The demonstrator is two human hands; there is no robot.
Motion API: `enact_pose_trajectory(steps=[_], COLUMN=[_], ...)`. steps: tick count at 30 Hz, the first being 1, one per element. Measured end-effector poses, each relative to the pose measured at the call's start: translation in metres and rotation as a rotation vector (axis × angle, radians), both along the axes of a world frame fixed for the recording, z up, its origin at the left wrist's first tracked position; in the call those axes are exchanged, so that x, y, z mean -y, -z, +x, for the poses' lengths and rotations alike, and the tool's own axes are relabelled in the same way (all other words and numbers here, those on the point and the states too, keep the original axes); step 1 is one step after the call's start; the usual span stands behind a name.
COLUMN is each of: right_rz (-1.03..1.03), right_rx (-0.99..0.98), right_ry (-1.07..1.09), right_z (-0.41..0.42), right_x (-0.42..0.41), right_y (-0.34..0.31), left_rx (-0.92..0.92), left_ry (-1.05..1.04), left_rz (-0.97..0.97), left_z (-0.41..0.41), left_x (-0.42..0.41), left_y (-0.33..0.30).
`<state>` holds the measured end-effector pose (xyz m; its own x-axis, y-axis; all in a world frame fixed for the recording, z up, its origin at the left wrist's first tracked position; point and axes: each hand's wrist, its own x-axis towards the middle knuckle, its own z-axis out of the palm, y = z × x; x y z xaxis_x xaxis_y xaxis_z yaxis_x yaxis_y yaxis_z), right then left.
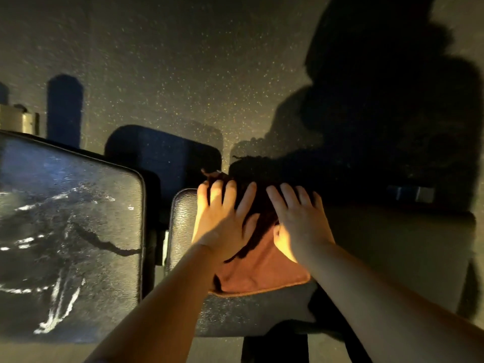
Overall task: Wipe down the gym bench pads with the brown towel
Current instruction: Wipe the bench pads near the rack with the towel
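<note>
I see a dark speckled floor (162,61) filling the upper half of the frame, lit by a warm yellow light, with a large shadow (379,113) spread over the upper right. At the left edge sits the bigger bench pad (65,231), a black padded surface with pale smeared streaks and a dark crack-like line running toward its right edge. Just right of it, across a narrow gap, is the smaller bench pad (183,231), in the lower centre of the frame; its far right part is lost in shadow.

The brown towel (262,268) lies spread on this smaller pad, its stitched near edge toward the bottom of the frame and its far end bunched and dark under my hands.

My left hand (222,218) rests palm down on the towel in the centre of the frame, fingers (230,192) straight and splayed, pressing rather than gripping. My right hand (298,218) lies just beside it, also flat on the towel, fingers (288,197) extended and slightly spread, the thumb tucked toward the cloth.
</note>
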<state>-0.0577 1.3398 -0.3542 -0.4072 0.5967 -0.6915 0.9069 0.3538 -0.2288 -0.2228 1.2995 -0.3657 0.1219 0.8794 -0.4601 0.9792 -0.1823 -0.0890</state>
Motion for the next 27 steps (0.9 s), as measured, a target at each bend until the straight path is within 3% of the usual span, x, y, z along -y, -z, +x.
enact_pose_trajectory(steps=[6, 14, 18, 27], right_rz=[0.097, 0.069, -0.013, -0.193], right_rx=[-0.133, -0.118, -0.036, 0.157], right_ry=[0.108, 0.225, 0.167, 0.332], right_z=[0.063, 0.154, 0.207, 0.337], right_x=[0.009, 0.0, -0.009, -0.02], right_y=[0.027, 0.055, 0.064, 0.093], left_rx=[0.037, 0.091, 0.091, 0.138], left_ry=[0.052, 0.19, 0.245, 0.22], left_rz=[0.06, 0.164, 0.204, -0.1], left_z=[0.051, 0.147, 0.194, 0.345], left_x=[0.0, -0.003, -0.01, -0.028], left_y=[0.013, 0.064, 0.083, 0.109])
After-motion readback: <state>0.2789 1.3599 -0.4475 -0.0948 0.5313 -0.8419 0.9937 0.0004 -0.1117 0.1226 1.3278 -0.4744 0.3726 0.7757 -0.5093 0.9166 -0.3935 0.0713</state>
